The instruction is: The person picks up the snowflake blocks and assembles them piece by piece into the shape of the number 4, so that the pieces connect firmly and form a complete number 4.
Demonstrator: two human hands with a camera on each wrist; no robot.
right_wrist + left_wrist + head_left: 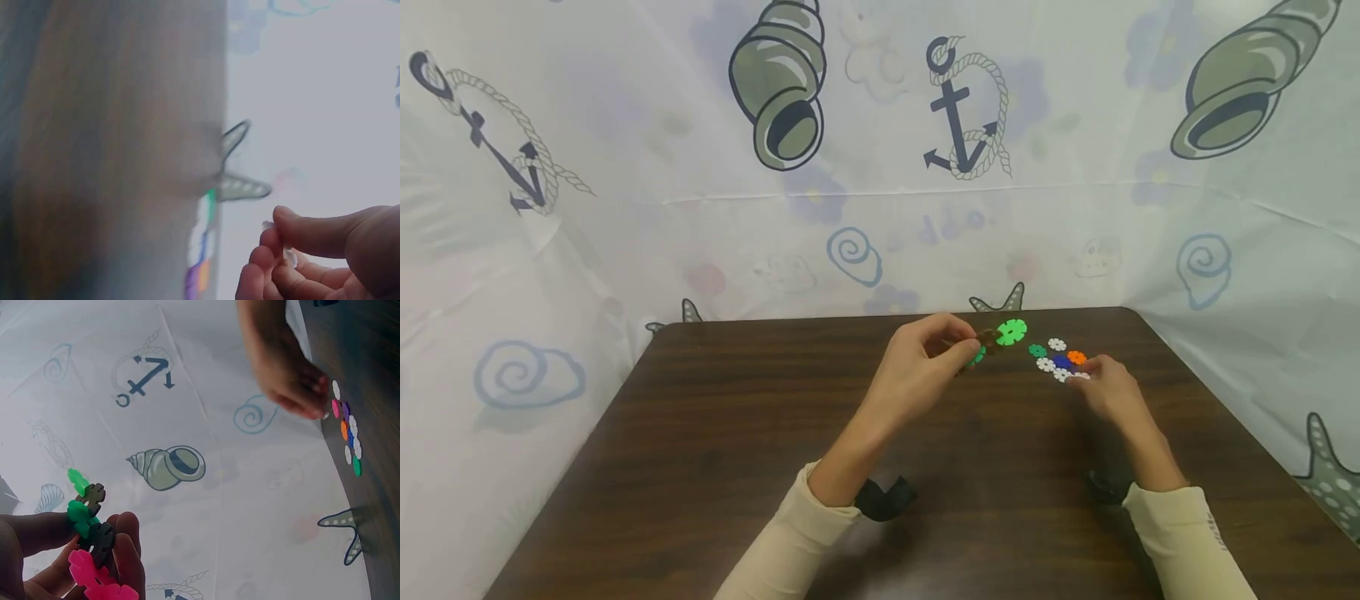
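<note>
My left hand (913, 362) is raised above the table, pinching a chain of interlocked notched plastic discs between thumb and fingers. In the left wrist view the chain runs from a light green disc (78, 481) through brown and green ones to a pink disc (97, 578). Over the table's right side, my right hand (1112, 392) pinches a small white notched disc (291, 257) between thumb and fingers, which partly hide it. Beside that hand lie several loose discs, among them an orange disc (1077, 357), a blue disc (1062, 362) and a green disc (1037, 351).
A dark brown wooden table (722, 433) spreads under both arms. Behind it and along the sides hangs a pale cloth (865, 150) printed with shells and anchors. Each wrist wears a black band, the left band (886, 498) showing below the sleeve.
</note>
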